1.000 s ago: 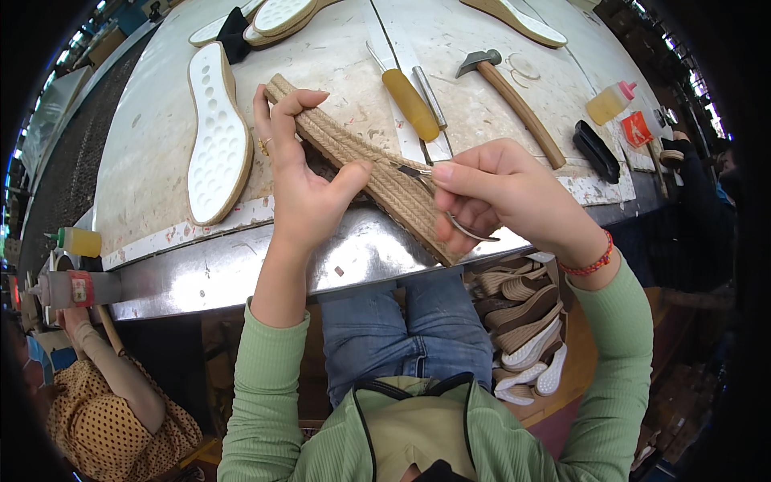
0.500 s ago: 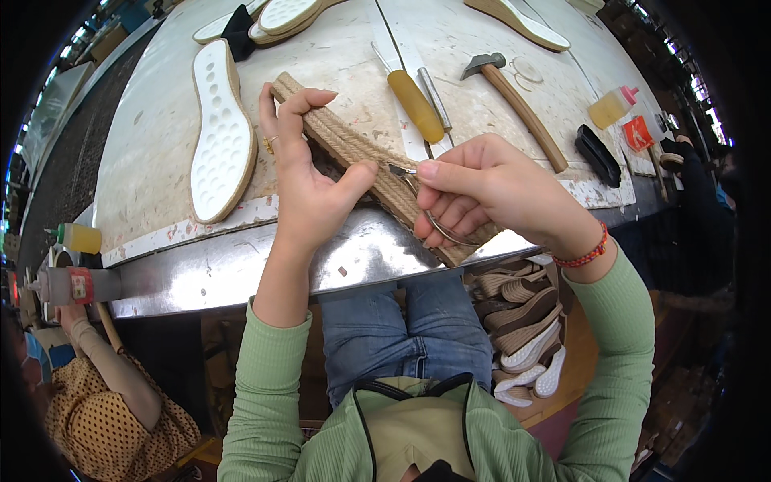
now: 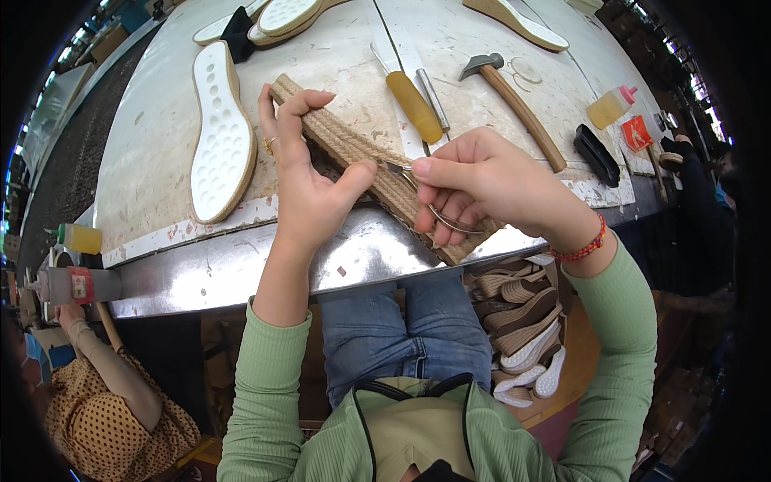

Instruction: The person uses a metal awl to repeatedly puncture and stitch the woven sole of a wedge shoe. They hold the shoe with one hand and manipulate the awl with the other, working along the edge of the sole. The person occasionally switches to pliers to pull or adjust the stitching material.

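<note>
A shoe sole point(image 3: 341, 132) edged with braided tan jute lies slantwise over the table's front edge. My left hand point(image 3: 309, 181) is closed on it, fingers over the far side and thumb pressed on the braid. In my right hand point(image 3: 474, 181) are small silver scissors point(image 3: 458, 225); thin curved handles show below the fingers. Their dark tip touches or nearly touches the braid just right of my left thumb. My right hand covers most of the scissors and part of the sole's near end.
Beyond my hands lie a yellow-handled tool point(image 3: 414, 106), a metal rod point(image 3: 432, 100), a hammer point(image 3: 514, 104) and a black tray-like piece point(image 3: 596, 155). A white-faced sole point(image 3: 221, 132) rests at left. Bottles point(image 3: 612, 107) stand at right. Several soles point(image 3: 526, 321) are piled below. A co-worker's arm point(image 3: 120, 377) is at lower left.
My right hand has shifted slightly up and left, and its lower fingers have moved on the scissors' handles. The left hand and the sole stay almost still.
</note>
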A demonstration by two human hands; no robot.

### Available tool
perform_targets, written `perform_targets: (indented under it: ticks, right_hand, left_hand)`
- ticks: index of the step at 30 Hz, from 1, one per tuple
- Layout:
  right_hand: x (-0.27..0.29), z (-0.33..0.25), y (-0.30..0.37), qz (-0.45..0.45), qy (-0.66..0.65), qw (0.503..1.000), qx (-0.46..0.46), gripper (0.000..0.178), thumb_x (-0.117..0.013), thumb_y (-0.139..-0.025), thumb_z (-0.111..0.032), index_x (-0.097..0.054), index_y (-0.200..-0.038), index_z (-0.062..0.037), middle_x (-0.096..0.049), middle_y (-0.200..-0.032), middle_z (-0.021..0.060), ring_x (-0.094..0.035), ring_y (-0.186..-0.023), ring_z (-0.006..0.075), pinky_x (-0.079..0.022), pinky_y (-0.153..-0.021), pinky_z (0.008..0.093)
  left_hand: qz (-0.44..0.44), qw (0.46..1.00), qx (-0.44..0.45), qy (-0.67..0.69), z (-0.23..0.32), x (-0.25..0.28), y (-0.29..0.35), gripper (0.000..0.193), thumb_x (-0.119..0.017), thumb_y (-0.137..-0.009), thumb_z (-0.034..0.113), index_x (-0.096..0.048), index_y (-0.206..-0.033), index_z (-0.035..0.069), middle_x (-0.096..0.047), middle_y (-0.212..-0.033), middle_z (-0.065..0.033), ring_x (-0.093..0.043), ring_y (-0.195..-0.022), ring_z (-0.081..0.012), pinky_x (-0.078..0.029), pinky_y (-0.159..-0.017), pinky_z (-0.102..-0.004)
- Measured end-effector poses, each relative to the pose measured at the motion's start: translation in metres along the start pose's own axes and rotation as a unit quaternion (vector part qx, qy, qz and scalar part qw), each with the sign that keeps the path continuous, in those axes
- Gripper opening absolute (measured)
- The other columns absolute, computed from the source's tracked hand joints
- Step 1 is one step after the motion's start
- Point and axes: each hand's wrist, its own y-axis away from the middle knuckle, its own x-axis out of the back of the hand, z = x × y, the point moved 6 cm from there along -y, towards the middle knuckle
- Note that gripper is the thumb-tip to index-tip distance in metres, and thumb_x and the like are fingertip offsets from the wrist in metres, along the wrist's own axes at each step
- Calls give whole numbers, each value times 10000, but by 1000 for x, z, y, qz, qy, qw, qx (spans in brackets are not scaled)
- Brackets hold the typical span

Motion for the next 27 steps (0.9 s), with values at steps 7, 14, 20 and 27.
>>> perform_targets:
  ticks: [7,14,20,27]
  right_hand:
    - [2,0,1,9,12,1000,-3,319,-555,-929,-247,-580,-811,48,-628,-633,112,-570,-449,140,-466,-406,246]
    - [0,-1,5,33,24,999,4,304,-548,-921,-248,-579,-777,17,-614,-604,79,-527,-416,102,-416,-373,227]
    - [1,-1,5,50,31,998,-3,297,-553,-922,-235,-545,-710,-27,-601,-565,86,-508,-376,97,-395,-347,218]
    - [4,3,3,16,-3,1000,-17,286,-547,-905,-240,-564,-757,4,-611,-590,92,-540,-407,113,-404,-348,233]
  left_hand:
    - [-1,1000,6,0,0,0,1,624,-702,-618,144,-456,-1186,71,-390,-1301,-169,-48,-1419,-366,-166,-1111,-471]
    - [7,1000,-1,-12,1,0,0,600,-688,-615,135,-469,-1170,66,-439,-1246,-121,-80,-1409,-377,-173,-1108,-476]
    - [11,1000,5,-9,1,1,0,587,-682,-612,141,-479,-1157,66,-453,-1224,-112,-97,-1401,-387,-190,-1101,-479]
    - [14,1000,-6,-11,1,0,-1,583,-684,-612,152,-482,-1152,67,-453,-1220,-129,-93,-1400,-386,-207,-1092,-478]
